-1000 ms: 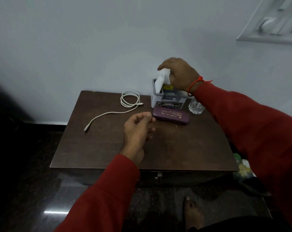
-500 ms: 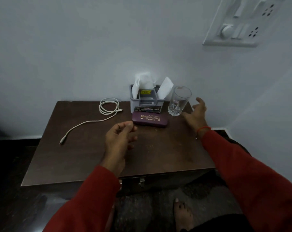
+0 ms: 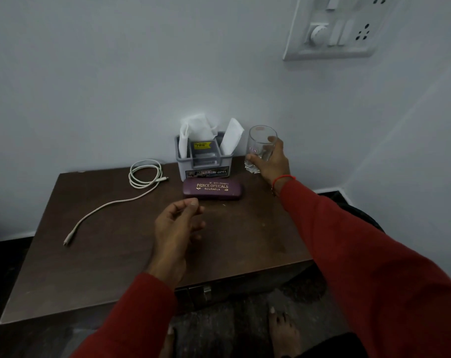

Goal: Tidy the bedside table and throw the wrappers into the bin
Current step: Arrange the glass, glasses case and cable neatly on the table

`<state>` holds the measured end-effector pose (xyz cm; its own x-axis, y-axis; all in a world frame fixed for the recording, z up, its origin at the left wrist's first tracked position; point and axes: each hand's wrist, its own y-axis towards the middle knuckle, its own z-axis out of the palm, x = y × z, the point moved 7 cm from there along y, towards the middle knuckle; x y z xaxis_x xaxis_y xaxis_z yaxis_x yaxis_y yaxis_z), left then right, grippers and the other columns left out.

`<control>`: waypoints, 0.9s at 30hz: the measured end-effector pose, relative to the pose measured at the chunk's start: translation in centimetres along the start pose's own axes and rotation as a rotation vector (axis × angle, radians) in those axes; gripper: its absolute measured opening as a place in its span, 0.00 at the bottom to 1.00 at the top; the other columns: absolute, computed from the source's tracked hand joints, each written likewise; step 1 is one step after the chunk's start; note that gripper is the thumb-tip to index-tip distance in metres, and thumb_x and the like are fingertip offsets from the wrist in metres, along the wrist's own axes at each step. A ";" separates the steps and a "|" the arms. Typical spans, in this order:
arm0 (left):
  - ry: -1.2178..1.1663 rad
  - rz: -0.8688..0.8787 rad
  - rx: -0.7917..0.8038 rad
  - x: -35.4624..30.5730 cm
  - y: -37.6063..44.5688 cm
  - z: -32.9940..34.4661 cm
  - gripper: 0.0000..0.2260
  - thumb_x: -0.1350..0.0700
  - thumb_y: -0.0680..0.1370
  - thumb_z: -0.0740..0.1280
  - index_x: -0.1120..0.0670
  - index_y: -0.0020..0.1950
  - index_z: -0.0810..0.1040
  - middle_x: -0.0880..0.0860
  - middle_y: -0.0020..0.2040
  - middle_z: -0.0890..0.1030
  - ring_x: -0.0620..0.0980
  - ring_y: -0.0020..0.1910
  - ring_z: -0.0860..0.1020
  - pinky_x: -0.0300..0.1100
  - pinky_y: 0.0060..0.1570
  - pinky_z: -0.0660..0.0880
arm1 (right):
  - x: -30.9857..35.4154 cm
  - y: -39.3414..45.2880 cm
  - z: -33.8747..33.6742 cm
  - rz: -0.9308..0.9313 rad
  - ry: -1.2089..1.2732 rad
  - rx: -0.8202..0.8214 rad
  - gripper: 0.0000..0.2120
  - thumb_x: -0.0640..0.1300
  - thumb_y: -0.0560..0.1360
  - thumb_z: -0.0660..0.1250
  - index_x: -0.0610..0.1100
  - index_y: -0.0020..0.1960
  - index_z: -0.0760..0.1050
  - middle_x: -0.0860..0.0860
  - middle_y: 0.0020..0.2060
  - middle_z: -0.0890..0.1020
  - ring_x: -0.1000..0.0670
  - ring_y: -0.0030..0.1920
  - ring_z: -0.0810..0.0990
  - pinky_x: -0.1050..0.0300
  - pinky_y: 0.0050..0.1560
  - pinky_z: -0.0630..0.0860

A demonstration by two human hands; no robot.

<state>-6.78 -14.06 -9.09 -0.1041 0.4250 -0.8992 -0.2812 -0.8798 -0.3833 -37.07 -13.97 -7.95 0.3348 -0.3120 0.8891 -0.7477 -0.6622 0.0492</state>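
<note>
On the dark wooden bedside table [image 3: 110, 267] a grey plastic organiser [image 3: 203, 164] stands against the wall with white tissues [image 3: 196, 127] and folded paper sticking out. A purple spectacle case [image 3: 212, 190] lies just in front of it. My right hand [image 3: 273, 161] is wrapped around a clear drinking glass [image 3: 261, 146] at the table's back right, beside the organiser. My left hand [image 3: 178, 228] hovers over the table's middle, fingers loosely curled and holding nothing. A white charging cable [image 3: 141, 177] lies coiled at the back left, its end trailing toward the front left.
A white switch and socket panel [image 3: 333, 29] is on the wall at the upper right. My bare foot [image 3: 284, 329] stands on the dark floor in front of the table. A metal latch [image 3: 206, 293] sits on the table's front face.
My right hand left the organiser, swung to the right and closed around the glass. The view shifted, so the table sits lower and more to the left. My left hand barely moved.
</note>
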 end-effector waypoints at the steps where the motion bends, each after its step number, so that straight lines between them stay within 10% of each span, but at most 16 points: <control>1: 0.002 0.000 0.001 0.1 0.0 0.1 0.02 0.56 0.80 0.70 0.49 0.50 0.81 0.48 0.41 0.85 0.46 0.33 0.80 0.40 0.32 0.72 | 0.2 0.2 0.3 -0.009 -0.004 0.013 0.37 0.46 0.69 0.78 0.45 0.71 0.62 0.44 0.63 0.78 0.47 0.57 0.78 0.62 0.55 0.70; 11: 0.008 0.003 -0.010 0.2 0.5 -0.4 0.03 0.55 0.80 0.70 0.50 0.53 0.82 0.47 0.42 0.86 0.46 0.35 0.80 0.40 0.32 0.73 | 1.1 0.1 2.4 0.000 -0.047 0.060 0.41 0.46 0.68 0.78 0.44 0.73 0.59 0.43 0.65 0.75 0.43 0.63 0.76 0.56 0.61 0.72; 14: 0.003 0.006 -0.014 0.0 0.6 -0.6 0.03 0.55 0.80 0.70 0.50 0.53 0.82 0.47 0.42 0.86 0.46 0.34 0.80 0.39 0.32 0.72 | 1.5 -1.6 1.2 -0.043 -0.058 -0.144 0.46 0.48 0.63 0.79 0.44 0.73 0.58 0.42 0.65 0.70 0.44 0.65 0.70 0.49 0.67 0.68; 19: 0.043 0.141 -0.057 -1.4 1.8 -1.0 0.04 0.57 0.81 0.69 0.53 0.55 0.81 0.51 0.45 0.85 0.44 0.33 0.77 0.38 0.31 0.71 | 3.9 -5.9 1.9 -0.280 0.013 -0.295 0.15 0.49 0.75 0.68 0.46 0.59 0.73 0.50 0.44 0.78 0.48 0.45 0.77 0.44 0.50 0.78; 27: 0.297 0.382 -0.129 -3.6 5.0 -0.6 0.14 0.55 0.80 0.70 0.46 0.65 0.76 0.43 0.60 0.79 0.48 0.61 0.79 0.45 0.64 0.76 | 6.0 -5.8 5.7 -0.253 -0.085 -0.090 0.17 0.46 0.78 0.64 0.47 0.66 0.74 0.47 0.49 0.77 0.48 0.53 0.77 0.51 0.60 0.75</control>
<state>-7.21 -20.09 -7.92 0.1048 0.0044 -0.9945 -0.1533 -0.9880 -0.0206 -27.50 -15.89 -5.50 0.5613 -0.2035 0.8022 -0.6810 -0.6645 0.3079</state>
